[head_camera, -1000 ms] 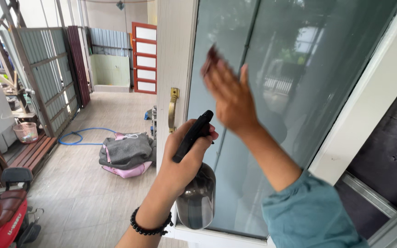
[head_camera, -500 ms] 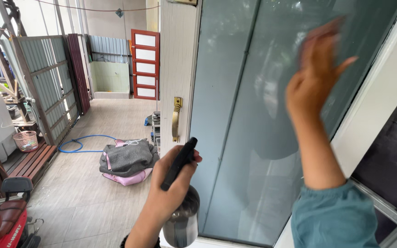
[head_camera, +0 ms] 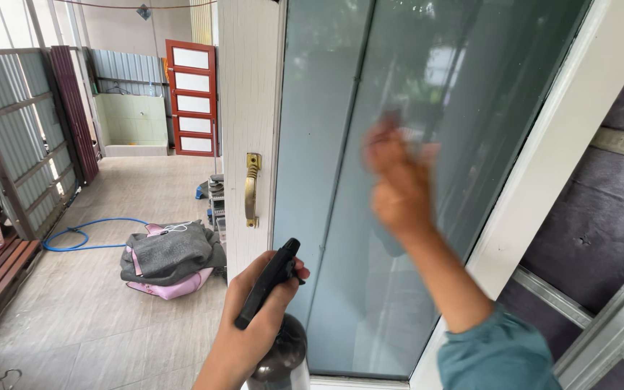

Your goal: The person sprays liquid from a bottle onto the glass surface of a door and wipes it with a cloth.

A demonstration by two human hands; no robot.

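Wiping the glass door panel (head_camera: 427, 217) with blurred right hand (head_camera: 399, 189), its grip unclear, cloth unconfirmed; left hand (head_camera: 250, 332) closed around dark spray bottle (head_camera: 277, 347) below brass door handle (head_camera: 252, 189), ready for respraying.

the right hand (head_camera: 399, 184) is motion-blurred against the glass door pane (head_camera: 326, 144), so any cloth under it cannot be told. the spray bottle (head_camera: 277, 354) is cut off by the bottom edge.

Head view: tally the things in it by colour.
Blue: 1, hose
Red: 1, door
Gold: 1, door handle
Grey: 1, cloth pile
Dark: 1, spray bottle, held in the left hand
Total: 5
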